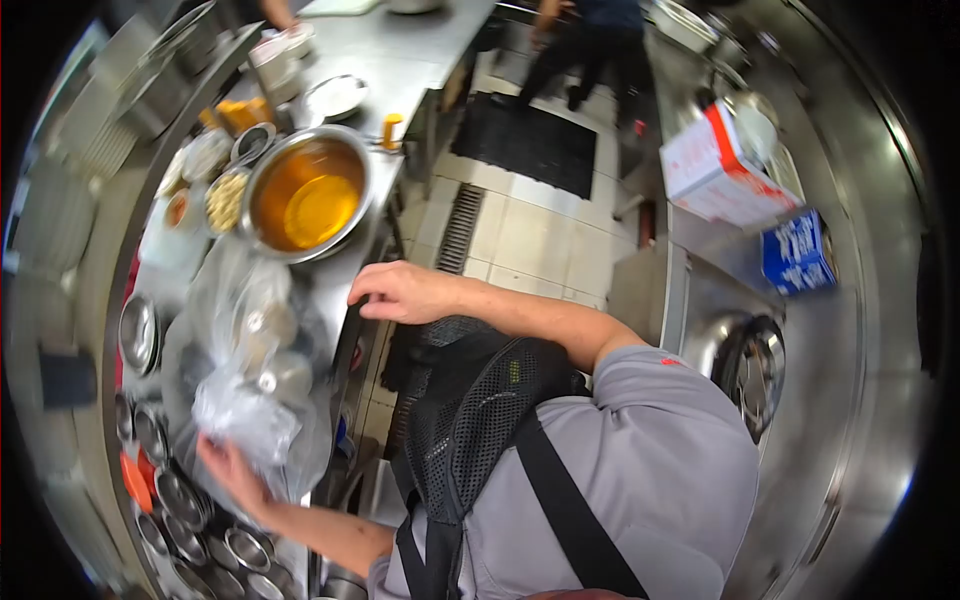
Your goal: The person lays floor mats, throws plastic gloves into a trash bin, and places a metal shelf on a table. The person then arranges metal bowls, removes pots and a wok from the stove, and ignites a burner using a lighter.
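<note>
My right hand (388, 290) hangs palm down at the counter's edge, fingers loosely bent and apart, holding nothing. Lower in the view, my left hand (232, 472) is at the lower edge of a crumpled clear plastic bag (245, 415). Its fingers are blurred but look apart, with no grip visible. Under and around that bag lie larger clear plastic sheets or bags (305, 440), with round pale shapes beneath them. Above them stands a large steel bowl (365, 185) of orange-yellow liquid.
Steel bowls (248, 548) and an orange item (135, 480) line the lower counter. A container of pale pieces (226, 200) is beside the big bowl. Across the aisle are a white-and-red box (705, 165) and a blue box (798, 252). A person (590, 45) stands beyond the mat.
</note>
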Demonstrator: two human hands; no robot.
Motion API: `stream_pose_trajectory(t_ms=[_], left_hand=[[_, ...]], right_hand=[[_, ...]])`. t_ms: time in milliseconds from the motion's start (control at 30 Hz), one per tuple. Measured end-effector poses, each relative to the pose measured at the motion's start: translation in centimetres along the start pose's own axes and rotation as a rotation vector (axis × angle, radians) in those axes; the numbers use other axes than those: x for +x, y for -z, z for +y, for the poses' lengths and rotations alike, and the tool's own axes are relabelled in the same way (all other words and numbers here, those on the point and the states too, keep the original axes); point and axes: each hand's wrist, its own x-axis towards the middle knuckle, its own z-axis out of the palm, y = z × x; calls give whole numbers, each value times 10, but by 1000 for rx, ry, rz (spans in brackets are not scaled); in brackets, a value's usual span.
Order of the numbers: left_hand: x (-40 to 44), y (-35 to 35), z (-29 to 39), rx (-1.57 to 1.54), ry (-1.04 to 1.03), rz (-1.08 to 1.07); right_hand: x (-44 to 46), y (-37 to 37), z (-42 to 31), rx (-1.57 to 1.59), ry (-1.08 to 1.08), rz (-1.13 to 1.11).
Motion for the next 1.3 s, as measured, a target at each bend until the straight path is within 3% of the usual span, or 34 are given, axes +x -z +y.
stream_pose_trajectory(t_ms=[33,100,167,233,300,333,433,467,633,767,1000,1133,1233,1300], left_hand=[[-10,1,45,-25,-42,-40],[-24,2,79,13,-171,160],[-35,4,101,90,-316,419],[-56,-3,122,-56,-393,535],[-72,-35,158,-8,-625,649],[-80,-54,169,-4,-651,676],[-113,-147,218,-51,-639,666],[-101,-145,182,-238,-578,461],[-89,-348,248,-224,-379,139],[-69,-480,286,-147,-598,-292],[-67,-653,339,-77,-696,-711],[-64,-736,318,-135,-626,-954],[-89,-782,323,-106,-753,-1034],[-104,-807,316,-93,-718,-1148]], right_hand=[[-25,16,11,-38,-53,97],[-75,49,42,-298,-21,226],[-120,90,63,-441,-154,212],[-155,135,64,-502,-273,328],[-181,185,64,-625,-208,505],[-195,212,63,-619,-201,524],[-242,296,36,-664,-10,860],[-264,323,26,-705,21,936],[-408,412,-7,-727,-25,1404],[-504,433,-13,-765,-236,1712],[-587,436,-10,-828,-439,1917],[-583,421,-29,-910,-538,1967],[-588,412,-30,-871,-542,1987],[-594,407,-14,-921,-552,2009]])
